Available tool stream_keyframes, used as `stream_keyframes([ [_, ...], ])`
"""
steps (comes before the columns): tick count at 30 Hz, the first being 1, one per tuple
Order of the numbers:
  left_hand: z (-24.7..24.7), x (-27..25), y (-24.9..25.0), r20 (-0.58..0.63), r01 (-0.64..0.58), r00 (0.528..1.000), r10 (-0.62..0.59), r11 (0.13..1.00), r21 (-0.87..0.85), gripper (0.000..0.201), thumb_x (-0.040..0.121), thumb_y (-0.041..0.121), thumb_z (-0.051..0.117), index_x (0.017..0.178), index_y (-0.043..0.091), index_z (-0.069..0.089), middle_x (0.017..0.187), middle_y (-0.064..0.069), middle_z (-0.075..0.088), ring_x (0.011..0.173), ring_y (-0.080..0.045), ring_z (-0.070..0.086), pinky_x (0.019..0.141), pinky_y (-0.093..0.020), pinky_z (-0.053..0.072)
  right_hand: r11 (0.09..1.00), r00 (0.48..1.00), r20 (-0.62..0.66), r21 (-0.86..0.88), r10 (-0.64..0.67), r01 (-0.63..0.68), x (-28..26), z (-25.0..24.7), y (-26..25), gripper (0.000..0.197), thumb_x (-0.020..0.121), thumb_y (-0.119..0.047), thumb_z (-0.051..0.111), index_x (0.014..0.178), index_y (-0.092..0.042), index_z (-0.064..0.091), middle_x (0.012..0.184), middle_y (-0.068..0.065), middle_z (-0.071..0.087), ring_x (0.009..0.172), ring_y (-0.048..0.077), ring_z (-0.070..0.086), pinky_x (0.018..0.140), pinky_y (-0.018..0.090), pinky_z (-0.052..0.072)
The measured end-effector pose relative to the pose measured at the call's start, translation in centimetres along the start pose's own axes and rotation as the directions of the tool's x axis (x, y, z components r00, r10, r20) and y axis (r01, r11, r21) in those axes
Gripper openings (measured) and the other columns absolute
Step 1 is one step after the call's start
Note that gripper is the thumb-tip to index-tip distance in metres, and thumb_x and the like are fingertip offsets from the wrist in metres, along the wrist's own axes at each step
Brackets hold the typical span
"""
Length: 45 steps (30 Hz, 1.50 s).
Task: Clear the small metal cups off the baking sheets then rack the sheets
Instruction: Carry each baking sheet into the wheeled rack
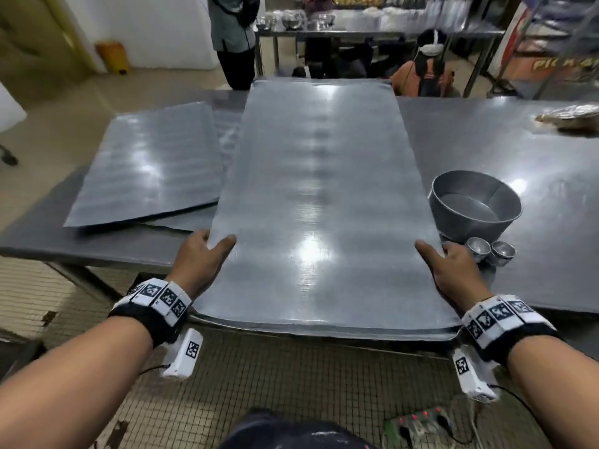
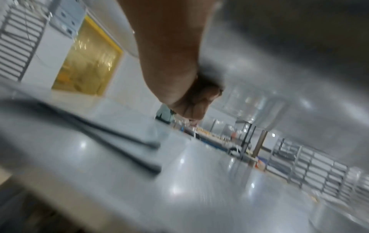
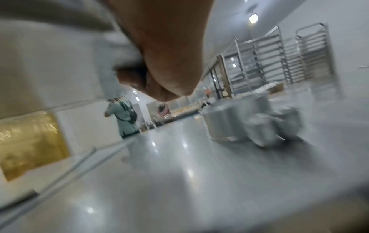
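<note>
A large bare baking sheet [image 1: 321,196] is lifted off the steel table [image 1: 534,176], its near end toward me. My left hand [image 1: 202,254] grips its left edge, thumb on top and fingers underneath; in the left wrist view the left hand [image 2: 191,94] curls under the sheet [image 2: 279,55]. My right hand [image 1: 450,264] grips the right edge the same way, and the right hand [image 3: 159,78] shows curled in its wrist view. Two small metal cups [image 1: 491,251] stand on the table beside a round metal pan [image 1: 475,209]. Another sheet [image 1: 149,163] lies at the left.
Tall tray racks [image 3: 279,59] stand beyond the table to the right. A person in a grey top [image 1: 233,34] stands past the far edge, another [image 1: 424,72] crouches there. A power strip [image 1: 418,426] lies on the tiled floor near my feet.
</note>
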<state>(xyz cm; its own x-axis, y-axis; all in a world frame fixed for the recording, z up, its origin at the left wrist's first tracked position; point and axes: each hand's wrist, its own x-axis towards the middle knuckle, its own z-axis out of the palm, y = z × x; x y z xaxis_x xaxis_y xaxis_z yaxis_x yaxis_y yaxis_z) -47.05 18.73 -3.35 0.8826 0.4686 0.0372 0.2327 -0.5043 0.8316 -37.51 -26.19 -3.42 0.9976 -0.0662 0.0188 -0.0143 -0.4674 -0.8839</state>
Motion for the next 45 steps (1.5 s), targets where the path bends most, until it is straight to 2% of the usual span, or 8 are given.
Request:
stream_keyframes([
  [5,-6.8,2.7,5.4,-0.164,-0.136,0.978,0.129,0.99,-0.032,0.023,0.092,0.036,0.072,0.078,0.02,0.063,0.075,0.006,0.065,0.066,-0.005,0.058,0.057,-0.019,0.041,0.987,0.986,0.034,0.039,-0.16,0.159,3.4,1.5,-10.4,0.046,0.091,-0.046,0.068,0.064,-0.009,0.059,0.056,-0.002,0.054,0.054,0.015,0.048,0.05,0.019,0.04],
  [11,-17.7,7.1,7.6,-0.363,-0.217,0.912,0.191,0.976,-0.033,0.027,0.09,0.043,0.072,0.082,0.019,0.062,0.063,0.021,0.064,0.06,0.004,0.056,0.062,-0.02,0.042,0.928,0.942,0.071,0.213,-0.327,0.306,8.4,6.6,-22.9,0.031,0.085,-0.039,0.077,0.097,-0.011,0.072,0.09,0.004,0.076,0.075,0.014,0.074,0.061,0.027,0.056],
  [15,-25.7,9.0,7.9,-0.469,-0.22,0.866,0.175,0.975,-0.042,0.052,0.081,0.06,0.075,0.101,0.013,0.068,0.095,0.005,0.074,0.088,-0.013,0.069,0.082,-0.037,0.056,0.873,0.876,0.087,0.181,-0.474,0.454,11.0,11.7,-31.3,0.032,0.085,-0.038,0.077,0.096,-0.012,0.063,0.082,-0.006,0.067,0.067,0.002,0.065,0.052,0.015,0.047],
  [23,-38.4,6.6,4.2,-0.699,-0.037,0.712,0.07,0.997,0.063,0.046,0.088,0.047,0.073,0.098,0.004,0.063,0.082,0.003,0.058,0.071,-0.011,0.052,0.07,-0.03,0.044,0.79,0.764,0.224,0.281,-0.605,0.544,12.1,25.2,-41.0,0.035,0.085,-0.045,0.076,0.087,-0.01,0.071,0.079,0.0,0.07,0.06,0.002,0.061,0.054,0.01,0.047],
  [27,-41.4,1.1,1.7,-0.779,0.065,0.627,-0.001,0.997,0.051,0.039,0.09,0.044,0.071,0.102,0.009,0.062,0.103,-0.004,0.066,0.092,-0.023,0.061,0.077,-0.027,0.046,0.766,0.695,0.324,0.322,-0.642,0.557,9.7,31.9,-43.8,0.038,0.086,-0.043,0.075,0.069,-0.015,0.056,0.062,0.001,0.054,0.048,-0.002,0.05,0.048,0.012,0.038],
  [32,-42.0,-7.9,-1.0,-0.844,0.185,0.502,-0.187,0.977,-0.107,0.031,0.085,0.039,0.079,0.1,0.014,0.068,0.095,0.003,0.075,0.089,-0.018,0.073,0.083,-0.037,0.059,0.748,0.526,0.54,0.385,-0.657,0.54,6.8,40.1,-45.7,0.061,0.08,-0.06,0.073,0.105,-0.004,0.068,0.087,0.007,0.07,0.076,0.019,0.064,0.068,0.025,0.044],
  [39,-38.8,-19.5,-1.8,-0.879,0.32,0.332,-0.342,0.918,-0.236,0.038,0.08,0.034,0.085,0.101,0.005,0.071,0.096,-0.007,0.077,0.074,-0.013,0.073,0.066,-0.026,0.06,0.718,0.243,0.733,0.445,-0.635,0.535,-1.7,45.2,-46.6,0.049,0.083,-0.049,0.074,0.063,-0.008,0.057,0.042,-0.006,0.056,0.043,0.008,0.054,0.044,0.021,0.041],
  [45,-36.9,-27.6,-5.0,-0.87,0.434,0.132,-0.474,0.817,-0.379,0.081,0.048,0.07,0.087,0.09,0.002,0.071,0.088,-0.013,0.078,0.082,-0.032,0.076,0.079,-0.056,0.061,0.71,0.019,0.835,0.456,-0.55,0.537,-7.6,50.6,-44.7,0.058,0.078,-0.06,0.075,0.066,-0.007,0.054,0.043,-0.003,0.05,0.042,0.011,0.044,0.047,0.027,0.036],
])
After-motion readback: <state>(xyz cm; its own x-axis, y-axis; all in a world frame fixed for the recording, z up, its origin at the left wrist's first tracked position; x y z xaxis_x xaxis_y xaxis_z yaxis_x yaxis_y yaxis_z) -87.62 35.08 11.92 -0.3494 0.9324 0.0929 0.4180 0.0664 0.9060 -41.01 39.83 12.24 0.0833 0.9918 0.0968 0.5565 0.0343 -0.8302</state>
